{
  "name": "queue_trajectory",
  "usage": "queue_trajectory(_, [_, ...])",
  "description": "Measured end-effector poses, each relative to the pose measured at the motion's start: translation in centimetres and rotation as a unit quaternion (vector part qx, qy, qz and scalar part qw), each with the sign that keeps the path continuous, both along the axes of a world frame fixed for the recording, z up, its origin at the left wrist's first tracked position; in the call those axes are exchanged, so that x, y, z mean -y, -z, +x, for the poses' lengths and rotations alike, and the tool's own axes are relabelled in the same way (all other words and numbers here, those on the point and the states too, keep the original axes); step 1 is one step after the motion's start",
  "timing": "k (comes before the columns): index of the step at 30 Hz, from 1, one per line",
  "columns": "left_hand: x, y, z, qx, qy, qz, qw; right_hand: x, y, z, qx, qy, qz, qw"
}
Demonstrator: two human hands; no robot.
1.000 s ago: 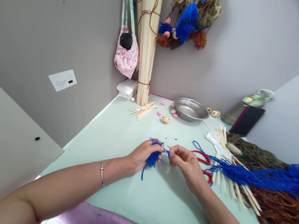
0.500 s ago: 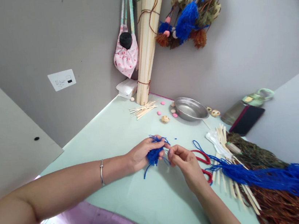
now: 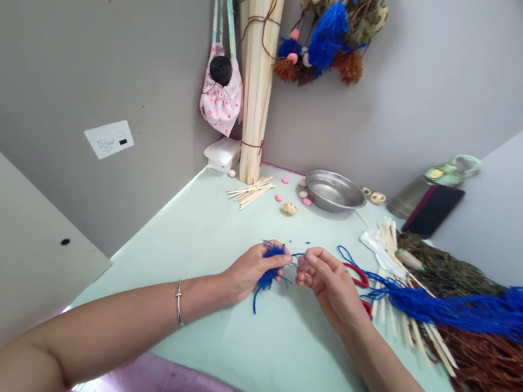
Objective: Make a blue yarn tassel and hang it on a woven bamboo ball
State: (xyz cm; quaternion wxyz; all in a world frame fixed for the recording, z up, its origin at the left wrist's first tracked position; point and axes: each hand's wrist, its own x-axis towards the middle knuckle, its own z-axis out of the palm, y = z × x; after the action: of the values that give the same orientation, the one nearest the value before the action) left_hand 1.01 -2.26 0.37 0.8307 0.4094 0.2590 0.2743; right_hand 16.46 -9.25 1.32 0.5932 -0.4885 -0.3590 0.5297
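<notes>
My left hand (image 3: 252, 272) is closed around a small bundle of blue yarn (image 3: 269, 276) just above the pale green table (image 3: 210, 241); loose blue ends hang below it. My right hand (image 3: 326, 280) pinches a thin blue strand (image 3: 298, 256) that runs from the bundle, its fingers curled together. The two hands are close, a few centimetres apart. A silver bracelet sits on my left wrist.
Red-handled scissors (image 3: 357, 280) lie just right of my right hand. A long skein of blue yarn (image 3: 474, 312) and brown fibres lie at right with bamboo strips. A metal bowl (image 3: 333, 190), beads, sticks and a dark phone (image 3: 432, 210) are farther back. Tassels hang on the wall.
My right hand has shifted slightly up and to the right, drawing the blue strand away from the bundle. My left hand keeps its hold, with the bundle turned a little.
</notes>
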Motion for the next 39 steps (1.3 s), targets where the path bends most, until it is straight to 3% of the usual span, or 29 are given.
queue_trajectory(7, [0.41,-0.39,0.04,-0.031,0.017,0.049,0.998,0.49,0.27,-0.20,0.183,-0.035,-0.009,0.982])
queue_trajectory(15, [0.32,-0.36,0.21,-0.031,0.004,0.021,0.999,0.34,0.20,0.08,0.179,-0.006,-0.010,0.984])
queue_trajectory(22, [0.44,-0.25,0.10,-0.051,0.033,0.034,0.998,0.26,0.10,-0.32,0.181,-0.001,-0.026,0.983])
queue_trajectory(32, [-0.09,-0.27,0.14,0.005,0.006,-0.057,0.998,0.23,0.16,-0.15,0.200,0.009,-0.037,0.979])
queue_trajectory(39, [-0.02,-0.29,0.13,0.003,0.006,-0.054,0.999,0.19,0.53,0.02,0.192,0.017,-0.019,0.981])
